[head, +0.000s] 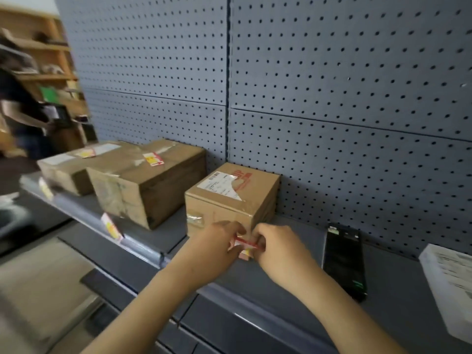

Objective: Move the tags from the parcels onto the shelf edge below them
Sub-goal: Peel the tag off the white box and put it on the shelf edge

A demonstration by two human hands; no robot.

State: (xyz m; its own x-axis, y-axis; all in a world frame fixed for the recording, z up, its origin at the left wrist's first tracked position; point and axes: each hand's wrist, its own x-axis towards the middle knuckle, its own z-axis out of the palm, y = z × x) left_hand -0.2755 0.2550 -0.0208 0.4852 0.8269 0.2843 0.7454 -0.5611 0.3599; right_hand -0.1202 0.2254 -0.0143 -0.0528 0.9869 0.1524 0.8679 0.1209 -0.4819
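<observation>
Left hand [217,247] and right hand [277,247] together pinch one red-and-white tag [242,245] before the small right parcel [229,200].

Red letters "UP" show on the small parcel [231,198].

Matt brown cardboard on the small parcel [231,200], with a glossy torn paper label [222,185] and shiny clear tape. Scuffed, stained cardboard on the middle parcel [148,182]. Matt grey painted metal for shelf [255,282] and pegboard [332,85]. Thin red-and-white paper for the tag [244,245]. Glossy black glass on the phone [343,261].
</observation>
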